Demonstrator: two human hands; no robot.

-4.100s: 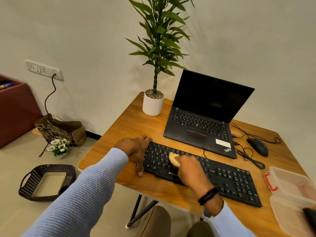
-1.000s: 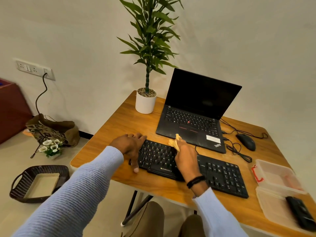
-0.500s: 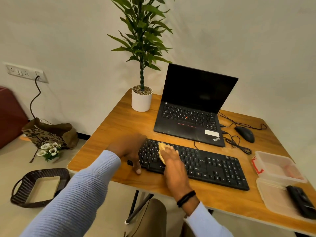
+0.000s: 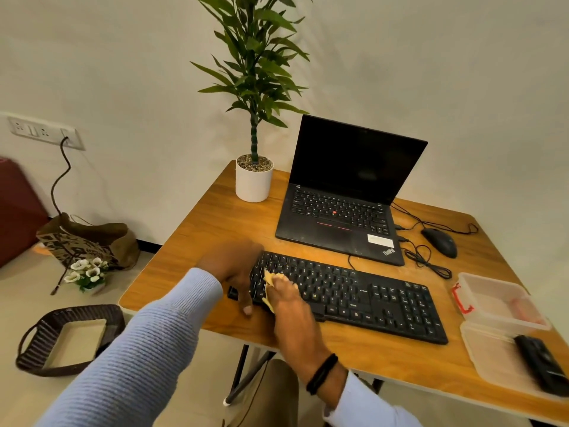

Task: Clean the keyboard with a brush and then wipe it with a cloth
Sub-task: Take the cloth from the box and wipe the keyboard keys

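The right hand has drawn the cloth away from the keyboard's far edge by the laptop, where it was a second ago, and across to the left end of the keys. The yellow cloth is bunched under that hand's curled fingers, which press it onto the left-hand keys. A fold shows past the fingertips and another at the near edge. A dark wristband sits above the pale blue cuff.

The left hand lies against the left end of the keyboard, with its thumb pointing down beside the near-left corner. It is blurred, so whether its fingers curl round the edge cannot be told.

The black keyboard lies slantwise across the front of a wooden counter. Just behind it an open black laptop has a dark screen. To the laptop's left a white pot topped with gravel holds a tall leafy plant. To its right a black mouse trails a coiled cable. At the counter's right end sit a clear plastic box with a red clip and, nearer, its lid, which has a dark object lying on it.

Behind is a plain off-white wall with a socket strip, from which a cord hangs to the floor. On the pale floor to the left are a printed paper bag, a small bunch of white flowers, a dark woven basket and the side of a maroon cabinet.
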